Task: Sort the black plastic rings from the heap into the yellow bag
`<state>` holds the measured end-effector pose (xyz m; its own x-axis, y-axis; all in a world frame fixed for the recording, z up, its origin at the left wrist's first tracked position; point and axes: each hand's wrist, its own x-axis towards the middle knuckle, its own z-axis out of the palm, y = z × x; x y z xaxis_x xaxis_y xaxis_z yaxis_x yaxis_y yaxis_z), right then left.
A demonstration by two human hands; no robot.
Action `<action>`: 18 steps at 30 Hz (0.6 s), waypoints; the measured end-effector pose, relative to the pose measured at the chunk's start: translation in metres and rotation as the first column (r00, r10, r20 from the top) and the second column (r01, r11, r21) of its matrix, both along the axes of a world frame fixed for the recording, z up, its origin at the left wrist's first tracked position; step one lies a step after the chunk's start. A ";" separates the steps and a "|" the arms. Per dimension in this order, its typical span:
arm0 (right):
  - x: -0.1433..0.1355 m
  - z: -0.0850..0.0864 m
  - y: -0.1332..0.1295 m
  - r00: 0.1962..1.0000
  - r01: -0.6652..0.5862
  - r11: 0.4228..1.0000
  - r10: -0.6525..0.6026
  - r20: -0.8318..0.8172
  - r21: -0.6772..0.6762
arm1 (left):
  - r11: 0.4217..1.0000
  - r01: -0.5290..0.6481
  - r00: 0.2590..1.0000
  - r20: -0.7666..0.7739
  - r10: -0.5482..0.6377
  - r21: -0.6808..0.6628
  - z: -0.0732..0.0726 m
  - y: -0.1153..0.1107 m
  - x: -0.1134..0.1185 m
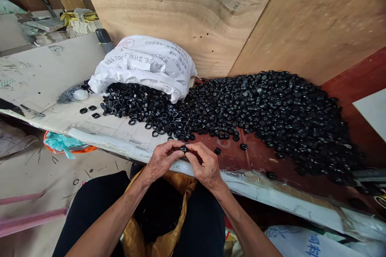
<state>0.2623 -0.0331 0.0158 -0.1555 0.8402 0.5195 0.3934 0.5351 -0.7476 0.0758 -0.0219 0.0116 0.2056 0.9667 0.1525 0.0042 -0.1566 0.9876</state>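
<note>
Between my fingertips, just over the table's front edge, is a small black plastic cap-like part [183, 149]. My left hand [164, 158] pinches it from the left, thumb and forefinger closed on it. From the other side my right hand [205, 163] pinches the same part; whether it is one piece or two fitted together is too small to tell. Beyond the hands lie loose black rings [155, 132] on the pale part of the table. A large heap of black caps [265, 104] spreads over the red-brown surface to the right.
A white woven sack [144, 64] lies on the table behind the rings, near a grey bottle [104, 40]. Plywood boards [193, 16] wall off the back. Between my knees an open yellow sack [132, 237] holds dark parts. An orange-rimmed basin [90, 149] stands below the edge.
</note>
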 end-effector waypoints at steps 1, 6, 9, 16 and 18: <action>0.000 -0.001 0.000 1.000 -0.003 1.000 0.003 0.005 0.001 | 1.000 0.003 1.000 -0.001 -0.003 0.005 0.002 0.000 0.000; 0.001 0.001 -0.003 0.999 0.028 0.999 -0.027 0.035 -0.034 | 0.999 -0.006 1.000 -0.022 0.005 -0.034 0.011 -0.011 0.003; -0.001 0.005 -0.012 0.998 -0.065 0.998 0.065 -0.003 0.020 | 0.993 0.016 1.000 0.011 -0.015 -0.118 0.013 -0.023 0.003; -0.018 0.003 -0.047 0.997 -0.002 0.996 -0.005 -0.082 -0.087 | 0.982 -0.047 0.998 0.038 0.055 -0.183 0.013 -0.056 -0.008; -0.021 0.004 -0.054 0.994 -0.048 0.993 0.037 -0.099 -0.109 | 0.977 -0.034 0.999 0.030 0.042 -0.209 0.014 -0.063 -0.013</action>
